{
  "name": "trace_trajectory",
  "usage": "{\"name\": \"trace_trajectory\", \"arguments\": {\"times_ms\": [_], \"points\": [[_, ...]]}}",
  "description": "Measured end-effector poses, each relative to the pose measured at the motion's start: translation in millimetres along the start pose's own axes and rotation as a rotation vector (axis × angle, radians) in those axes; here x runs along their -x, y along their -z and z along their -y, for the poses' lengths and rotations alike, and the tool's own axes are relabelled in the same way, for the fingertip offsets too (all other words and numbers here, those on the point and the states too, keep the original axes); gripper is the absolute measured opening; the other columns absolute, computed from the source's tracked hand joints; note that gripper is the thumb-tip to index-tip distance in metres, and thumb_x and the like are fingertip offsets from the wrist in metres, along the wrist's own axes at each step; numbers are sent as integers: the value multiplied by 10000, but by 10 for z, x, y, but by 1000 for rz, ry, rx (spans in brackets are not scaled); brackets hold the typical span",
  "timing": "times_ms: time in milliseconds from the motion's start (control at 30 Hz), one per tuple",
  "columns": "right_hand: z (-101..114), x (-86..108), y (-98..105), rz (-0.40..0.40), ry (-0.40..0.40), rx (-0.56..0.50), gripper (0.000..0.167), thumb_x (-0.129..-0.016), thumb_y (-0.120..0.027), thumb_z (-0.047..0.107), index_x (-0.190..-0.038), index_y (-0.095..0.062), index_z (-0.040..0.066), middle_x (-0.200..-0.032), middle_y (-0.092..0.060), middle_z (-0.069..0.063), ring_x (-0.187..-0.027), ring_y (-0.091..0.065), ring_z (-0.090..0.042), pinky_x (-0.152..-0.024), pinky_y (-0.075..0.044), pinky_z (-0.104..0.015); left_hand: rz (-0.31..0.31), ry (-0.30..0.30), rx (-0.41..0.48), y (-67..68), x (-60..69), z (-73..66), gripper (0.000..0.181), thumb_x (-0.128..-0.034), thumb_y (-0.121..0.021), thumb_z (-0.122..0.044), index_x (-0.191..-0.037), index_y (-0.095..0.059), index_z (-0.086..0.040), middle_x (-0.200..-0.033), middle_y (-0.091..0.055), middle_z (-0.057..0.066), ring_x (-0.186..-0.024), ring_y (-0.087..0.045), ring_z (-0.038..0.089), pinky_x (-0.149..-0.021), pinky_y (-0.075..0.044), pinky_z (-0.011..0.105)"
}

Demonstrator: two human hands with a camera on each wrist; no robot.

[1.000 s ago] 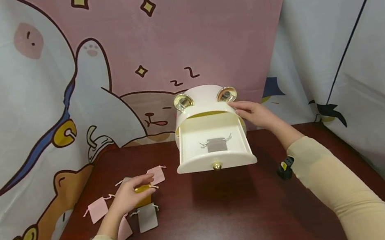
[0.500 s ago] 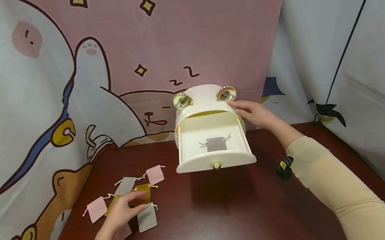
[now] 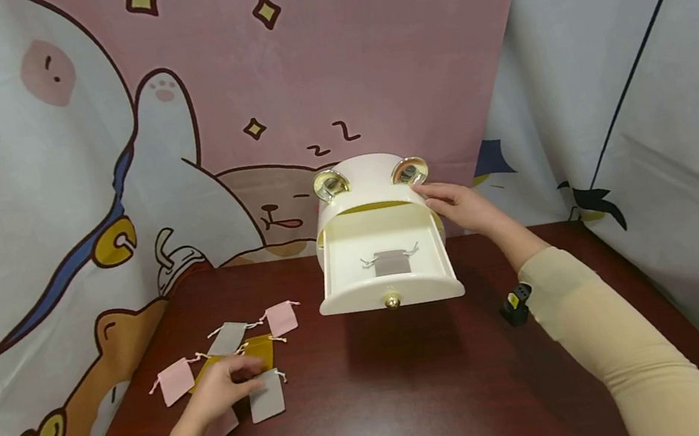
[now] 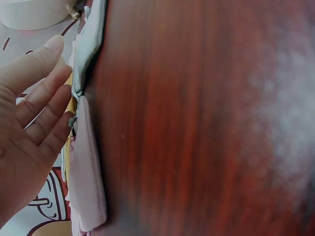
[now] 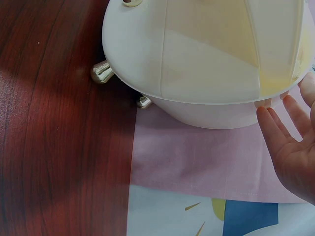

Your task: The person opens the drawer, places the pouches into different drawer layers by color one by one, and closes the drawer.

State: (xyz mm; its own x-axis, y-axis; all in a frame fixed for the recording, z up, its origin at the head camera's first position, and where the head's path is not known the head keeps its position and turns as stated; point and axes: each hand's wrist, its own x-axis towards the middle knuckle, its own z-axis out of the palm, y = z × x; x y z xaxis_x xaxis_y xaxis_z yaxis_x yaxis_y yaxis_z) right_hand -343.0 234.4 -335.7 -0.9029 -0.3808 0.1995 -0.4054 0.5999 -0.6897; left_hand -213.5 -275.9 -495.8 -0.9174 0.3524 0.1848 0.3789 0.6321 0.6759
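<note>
In the head view my left hand (image 3: pixel 221 385) is over the pouches at the left, its fingertips near the upper edge of a grey pouch (image 3: pixel 267 400). The left wrist view shows that hand (image 4: pixel 34 103) with relaxed, spread fingers beside the pouches; whether it touches one is unclear. My right hand (image 3: pixel 459 207) rests its fingertips on the side of a white cabinet (image 3: pixel 370 177) with gold-rimmed ears. In the right wrist view the right hand (image 5: pixel 293 142) has its fingers extended against the white shell (image 5: pixel 211 88). A grey pouch (image 3: pixel 392 263) lies in the pulled-out drawer (image 3: pixel 354 297).
Around my left hand lie pink pouches (image 3: pixel 176 382), (image 3: pixel 282 318) a mustard pouch (image 3: pixel 261 349) and another grey pouch (image 3: pixel 228 338) on the dark red table (image 3: pixel 380 424). Printed cloth (image 3: pixel 393 53) hangs behind and beside the table.
My left hand has drawn back from the mustard and pink pouches toward the near-left, then lowered slightly at the grey pouch. My right hand and the cabinet have stayed put.
</note>
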Motion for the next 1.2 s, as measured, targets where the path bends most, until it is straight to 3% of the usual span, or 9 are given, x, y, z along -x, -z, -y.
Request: {"name": "trace_trajectory", "arguments": {"times_ms": [367, 633, 1200], "points": [[7, 3, 6, -2, 0, -4, 467, -1059, -482, 192, -1510, -413, 97, -1560, -332, -187, -1422, -302, -391, -1106, -299, -567, 60, -22, -50, -6, -16, 92, 306, -796, -840, -167, -1069, -743, -69, -958, -697, -19, -864, -623, 150, -755, -534, 328], [14, 11, 13, -1, 4, -19, 467, -1058, -484, 188, -1510, -413, 91, -1558, -335, -189, -1421, -302, -393, -1108, -293, -571, 101, 16, -51, -1, -35, 66, 271, -797, -836, -155, -1051, -758, -102, -982, -701, -35, -889, -611, 166, -776, -525, 329], [45, 26, 10, 3, 8, -34, 469, -1057, -487, 184, -1510, -412, 93, -1560, -332, -186, -1423, -301, -389, -1106, -295, -571, 89, -63, 0, -54, -59, 119, 192, -810, -809, -75, -998, -782, -102, -940, -704, -25, -860, -617, 133, -747, -534, 281]]}}
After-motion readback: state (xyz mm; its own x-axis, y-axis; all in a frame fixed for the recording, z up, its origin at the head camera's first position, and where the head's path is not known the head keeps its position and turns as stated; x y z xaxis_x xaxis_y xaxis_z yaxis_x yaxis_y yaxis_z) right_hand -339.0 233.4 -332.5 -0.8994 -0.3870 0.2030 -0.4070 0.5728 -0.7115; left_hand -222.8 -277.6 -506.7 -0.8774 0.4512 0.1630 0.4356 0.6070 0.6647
